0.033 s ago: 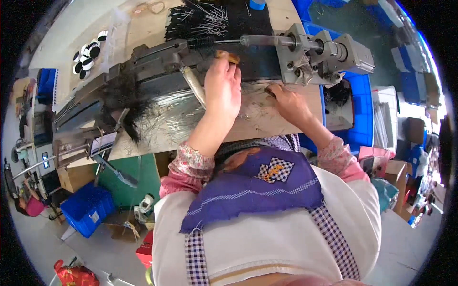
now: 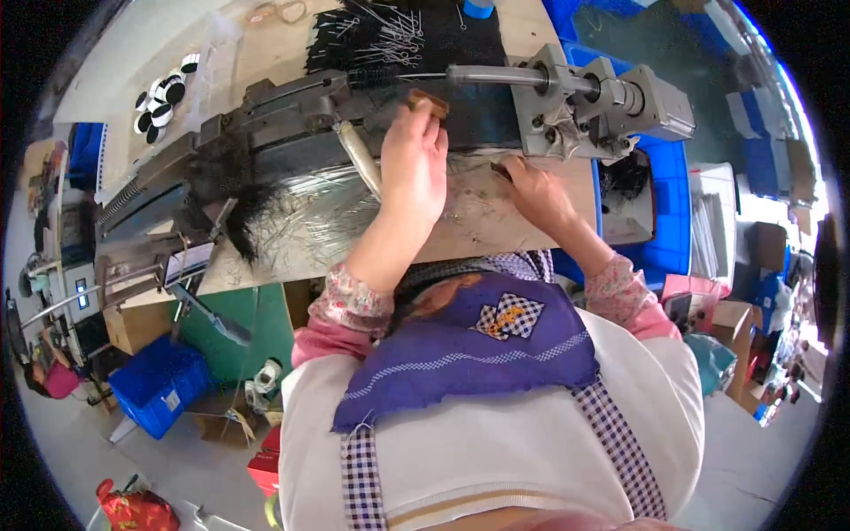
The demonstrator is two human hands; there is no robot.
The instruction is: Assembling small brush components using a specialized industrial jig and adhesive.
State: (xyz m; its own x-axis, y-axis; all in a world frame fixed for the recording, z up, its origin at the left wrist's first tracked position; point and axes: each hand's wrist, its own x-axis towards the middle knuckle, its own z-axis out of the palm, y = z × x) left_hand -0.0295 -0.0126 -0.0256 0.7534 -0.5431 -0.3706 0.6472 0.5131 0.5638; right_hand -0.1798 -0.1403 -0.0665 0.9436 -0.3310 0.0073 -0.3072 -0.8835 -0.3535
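Note:
My left hand [image 2: 413, 165] is closed on a small brown block [image 2: 428, 103], held just below the metal rod of the bench machine [image 2: 292, 111]. A dark coiled brush [image 2: 372, 78] sits on that rod, between the machine's long bed and its spindle [image 2: 496, 75]. To the right, my right hand [image 2: 538, 190] rests low over the bench, fingers pinched around a small dark piece [image 2: 501, 171] whose kind I cannot make out. A pale wrapped handle [image 2: 359, 157] slants down from the machine beside my left hand. Thin wire pieces [image 2: 323, 217] lie scattered below it.
Twisted wire pins with looped ends [image 2: 394, 40] lie on a black cloth [image 2: 336, 60] at the back. A clear tray holds black-and-white round parts [image 2: 161, 113] at the left. Dark bristles [image 2: 243, 217] heap by the machine. A blue bin [image 2: 670, 203] stands right of the bench.
The brown block in my left hand has shifted and turned slightly. The spindle looks sharper and more solid than before. My right hand has barely moved.

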